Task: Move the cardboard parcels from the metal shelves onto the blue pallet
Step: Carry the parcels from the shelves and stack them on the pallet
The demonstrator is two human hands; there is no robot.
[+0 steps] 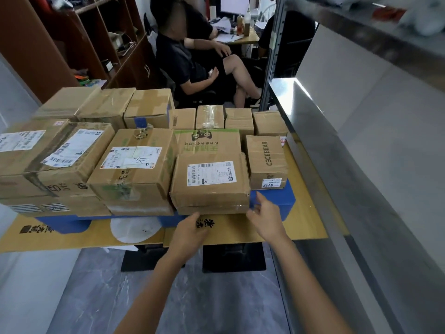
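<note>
Many cardboard parcels [134,165] are sitting close together on the blue pallet [272,201], and some are sitting on top of others. The parcel with the white label [210,182] is sitting at the front edge of the pallet, right in front of me, and both my hands are reaching out to it. My left hand [190,231] is hanging just below its front bottom edge, with the tip touching that edge. The back of that hand is hiding most of the fingers, so I cannot tell if they are curled or straight. My right hand [267,218] is hovering beside the parcel's bottom right corner. Its fingers are spread wide and loose, and one finger is pointing up next to the corner. A box with CECEBEAR on it [267,157] is sitting just to the right of my parcel. A box with green print [209,141] is lying right behind it. The pallet is resting on a yellow cardboard sheet [301,213]. The shiny metal shelf [337,165] is running along my right side, close to the pallet. Behind the parcels a person in dark clothes [187,63] is sitting on a chair, and a brown wooden shelf [72,44] is standing at the back left.
</note>
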